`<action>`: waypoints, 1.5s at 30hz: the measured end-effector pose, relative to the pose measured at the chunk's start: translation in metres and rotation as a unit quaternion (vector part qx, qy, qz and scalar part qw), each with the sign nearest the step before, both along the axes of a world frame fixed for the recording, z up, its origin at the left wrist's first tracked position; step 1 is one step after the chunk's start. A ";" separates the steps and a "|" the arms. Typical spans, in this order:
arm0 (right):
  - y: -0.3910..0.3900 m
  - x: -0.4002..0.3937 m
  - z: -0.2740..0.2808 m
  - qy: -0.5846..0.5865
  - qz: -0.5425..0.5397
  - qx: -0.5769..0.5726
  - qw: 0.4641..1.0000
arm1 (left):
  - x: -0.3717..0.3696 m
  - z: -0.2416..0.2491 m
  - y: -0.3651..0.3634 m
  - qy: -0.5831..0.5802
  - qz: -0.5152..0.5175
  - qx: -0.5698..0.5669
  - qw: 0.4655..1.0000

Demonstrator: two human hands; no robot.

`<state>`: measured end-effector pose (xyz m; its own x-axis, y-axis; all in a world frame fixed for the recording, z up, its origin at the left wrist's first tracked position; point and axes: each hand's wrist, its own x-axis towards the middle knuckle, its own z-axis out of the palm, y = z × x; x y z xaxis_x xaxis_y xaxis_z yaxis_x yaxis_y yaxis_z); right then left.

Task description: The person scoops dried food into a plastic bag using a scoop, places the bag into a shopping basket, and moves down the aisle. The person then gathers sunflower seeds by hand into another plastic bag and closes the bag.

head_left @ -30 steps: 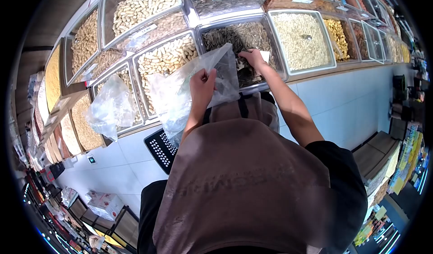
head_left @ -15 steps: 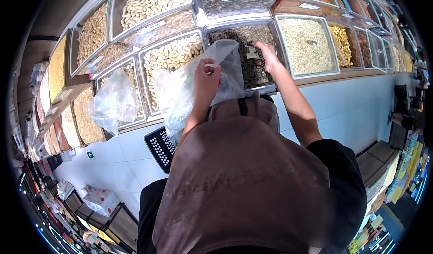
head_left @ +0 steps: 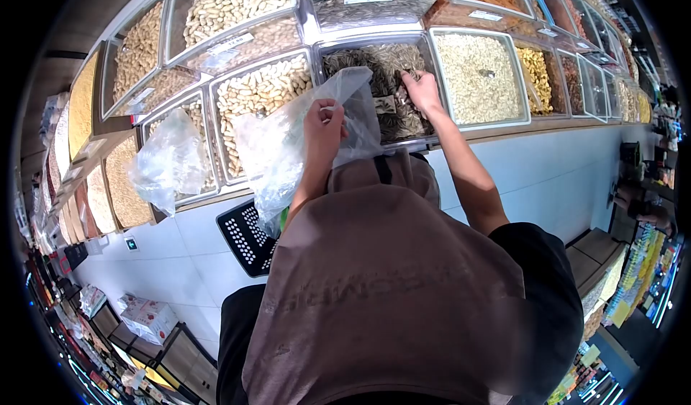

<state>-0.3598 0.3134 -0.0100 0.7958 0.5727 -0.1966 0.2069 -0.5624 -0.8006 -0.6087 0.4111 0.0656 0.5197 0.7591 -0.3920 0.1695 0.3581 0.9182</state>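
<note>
My left hand (head_left: 325, 126) has its fingers curled closed on a clear plastic bag (head_left: 277, 149). The bag's upper part leans over the front left of a bin (head_left: 379, 38) of dark striped sunflower seeds (head_left: 396, 59). In that bin my right hand (head_left: 422, 94) rests on the seeds with its fingers bent in among them. The fingertips are partly hidden, and how many seeds they hold does not show. A small pale piece (head_left: 386, 105) lies on the seeds left of my right hand.
Left of the seeds is a bin of unshelled peanuts (head_left: 263, 88); another clear bag (head_left: 171, 162) lies further left. A lidded bin of pale flat kernels (head_left: 475, 74) stands to the right. Below the counter edge is a black perforated basket (head_left: 245, 239).
My right hand has moved down slightly in the seeds, and its fingers look more bent. My left hand keeps the bag. The whole view has shifted a little.
</note>
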 end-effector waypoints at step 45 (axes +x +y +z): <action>0.034 -0.130 0.097 0.617 0.242 0.254 0.704 | -0.021 0.120 -0.051 -0.081 -0.324 0.216 0.918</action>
